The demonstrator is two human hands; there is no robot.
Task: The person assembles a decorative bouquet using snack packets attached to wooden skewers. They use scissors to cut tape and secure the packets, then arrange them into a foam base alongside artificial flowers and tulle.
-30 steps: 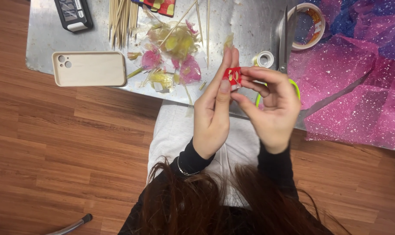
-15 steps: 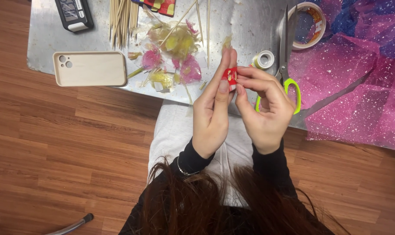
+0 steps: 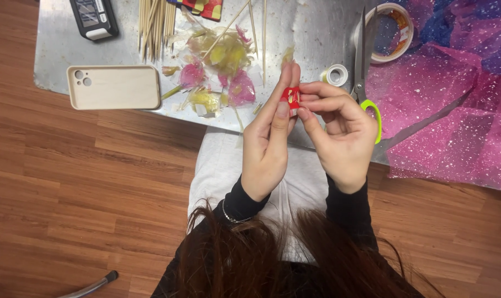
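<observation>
A small red wrapped candy (image 3: 291, 97) is pinched between the fingertips of both hands, just over the near edge of the metal table (image 3: 57, 49). My left hand (image 3: 267, 143) holds it from the left with long fingers upright. My right hand (image 3: 341, 135) grips it from the right with thumb and forefinger. Beyond the hands lie cellophane-wrapped pink and yellow sweets on sticks (image 3: 217, 72).
A beige phone (image 3: 113, 87) lies at the table's near left, a black device (image 3: 94, 17) behind it. Wooden skewers (image 3: 154, 22), a small tape roll (image 3: 335, 74), green-handled scissors (image 3: 363, 60), a large tape ring (image 3: 393, 30) and pink glitter tulle (image 3: 454, 110) fill the right. Wood floor below.
Both hands have stayed together on the red candy; the right fingers have shifted slightly around it. Nothing on the table has moved.
</observation>
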